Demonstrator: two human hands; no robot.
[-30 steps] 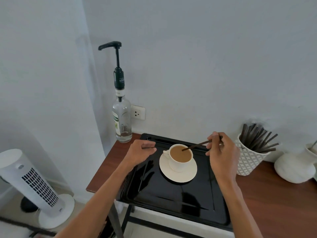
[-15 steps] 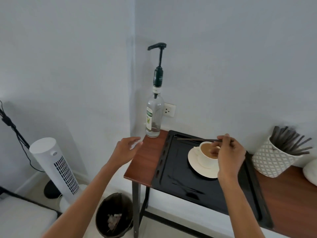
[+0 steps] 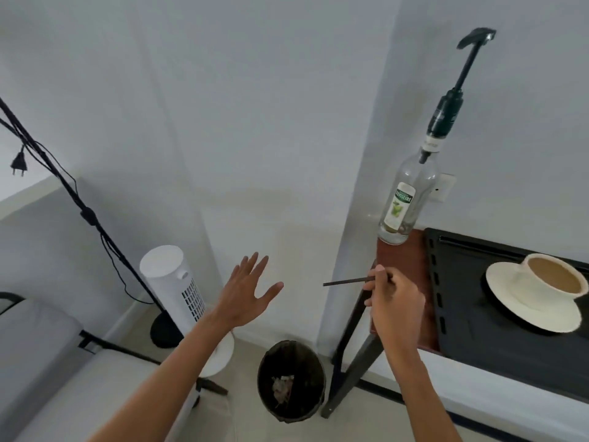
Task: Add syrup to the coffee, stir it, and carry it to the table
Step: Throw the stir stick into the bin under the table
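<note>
A white cup of milky coffee (image 3: 553, 278) stands on a white saucer (image 3: 522, 311) on the black tray (image 3: 471, 317) at the right. The clear syrup bottle (image 3: 406, 202) with a dark pump stands upright on the wooden table corner (image 3: 400, 260). My right hand (image 3: 393, 301) is shut on a thin dark stir stick (image 3: 345, 281), held level out past the table's left edge, above the floor. My left hand (image 3: 247, 293) hovers open with fingers spread, further left, holding nothing.
A dark waste bin (image 3: 290, 379) with scraps inside sits on the floor below the stick. A white tower fan (image 3: 173, 288) stands left of it, beside a black stand with cables (image 3: 79, 205). A grey cushion (image 3: 35, 352) fills the lower left.
My right hand lifted the stir stick out of the cup and carried it left, off the table over the bin. My left hand left the tray and opened. My view swung left.
</note>
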